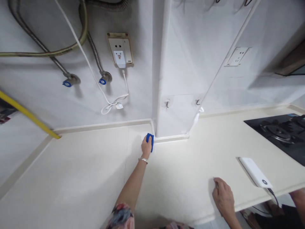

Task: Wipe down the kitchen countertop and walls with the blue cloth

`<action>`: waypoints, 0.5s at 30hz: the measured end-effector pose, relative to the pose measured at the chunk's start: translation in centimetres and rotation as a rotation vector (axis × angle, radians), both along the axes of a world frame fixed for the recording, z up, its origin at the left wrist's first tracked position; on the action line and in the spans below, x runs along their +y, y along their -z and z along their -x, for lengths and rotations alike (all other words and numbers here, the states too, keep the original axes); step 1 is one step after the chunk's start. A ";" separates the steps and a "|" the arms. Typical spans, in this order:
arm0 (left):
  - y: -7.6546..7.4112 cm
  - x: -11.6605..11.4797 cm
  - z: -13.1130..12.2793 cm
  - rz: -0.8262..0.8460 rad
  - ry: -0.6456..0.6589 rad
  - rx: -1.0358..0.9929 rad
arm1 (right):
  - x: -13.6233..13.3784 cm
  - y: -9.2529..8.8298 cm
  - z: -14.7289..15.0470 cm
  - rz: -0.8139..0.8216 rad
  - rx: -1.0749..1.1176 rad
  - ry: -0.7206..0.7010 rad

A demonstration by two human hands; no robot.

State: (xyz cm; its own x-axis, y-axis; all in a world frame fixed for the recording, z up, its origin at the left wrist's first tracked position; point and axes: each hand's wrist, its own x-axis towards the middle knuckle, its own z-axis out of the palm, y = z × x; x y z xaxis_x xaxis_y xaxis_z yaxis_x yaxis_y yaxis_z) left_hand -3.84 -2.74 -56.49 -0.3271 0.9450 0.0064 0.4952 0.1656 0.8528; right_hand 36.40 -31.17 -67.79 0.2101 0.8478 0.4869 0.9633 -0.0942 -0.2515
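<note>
My left hand (pixel 146 147) is stretched far out to the back of the cream countertop (pixel 83 171). It is closed on a small blue sponge (pixel 150 140), which it presses into the corner where the counter's raised back edge meets a white wall column (pixel 176 105). A thin bracelet sits on that wrist. My right hand (pixel 223 195) lies palm down on the countertop near its front edge, fingers loosely bent and nothing in them.
A white power bank (pixel 255 172) with a dark cable lies at the front right. A black gas hob (pixel 281 133) sits further right. On the wall are a socket with a white charger (pixel 120 51), hoses, two blue-handled valves (pixel 67 83) and a yellow pipe (pixel 28 115).
</note>
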 end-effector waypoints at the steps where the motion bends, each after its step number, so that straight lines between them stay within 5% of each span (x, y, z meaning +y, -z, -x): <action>1: 0.2 0.4 -1.1 0.013 -0.016 0.015 | 0.0 -0.1 0.0 0.002 0.002 -0.003; 7: 1.1 1.0 -4.9 -0.059 -0.124 0.207 | -0.4 -0.8 0.0 0.029 0.007 -0.014; 15: -0.4 6.1 -1.4 0.034 0.121 0.204 | -1.0 -1.0 -0.3 0.078 -0.034 -0.003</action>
State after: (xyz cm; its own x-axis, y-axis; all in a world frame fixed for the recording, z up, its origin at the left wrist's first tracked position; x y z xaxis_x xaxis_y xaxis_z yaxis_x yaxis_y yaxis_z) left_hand -2.48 3.35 -56.05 -0.2069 0.9780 0.0280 0.6750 0.1220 0.7277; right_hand 36.66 -32.14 -66.80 0.1918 0.8842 0.4260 0.9715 -0.1093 -0.2105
